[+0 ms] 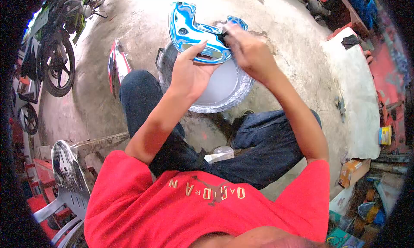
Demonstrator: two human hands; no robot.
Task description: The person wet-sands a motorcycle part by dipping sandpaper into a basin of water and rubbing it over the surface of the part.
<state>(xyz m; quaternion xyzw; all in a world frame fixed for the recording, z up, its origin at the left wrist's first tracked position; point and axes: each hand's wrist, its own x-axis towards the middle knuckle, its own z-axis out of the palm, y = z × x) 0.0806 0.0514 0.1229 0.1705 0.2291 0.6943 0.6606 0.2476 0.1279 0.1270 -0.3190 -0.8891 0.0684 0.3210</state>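
Observation:
A shiny blue and silver curved part (183, 31) is held up over a round basin with a silvery rim (224, 104). My left hand (193, 73) grips its lower edge, thumb on top and fingers beneath. Against the part's right side is my right hand (248, 47), its fingers bent and smeared by motion; whether something small is in them cannot be made out. Whitish liquid or a pale bottom shows inside the basin, below the part.
A red and white panel (122, 66) lies on the concrete floor left of the basin. Motorcycles (58, 64) stand at the upper left. A chair (71, 179) is at the lower left. Along the right are a pale sheet (360, 97), a yellow tub (385, 135) and a cardboard box (352, 172).

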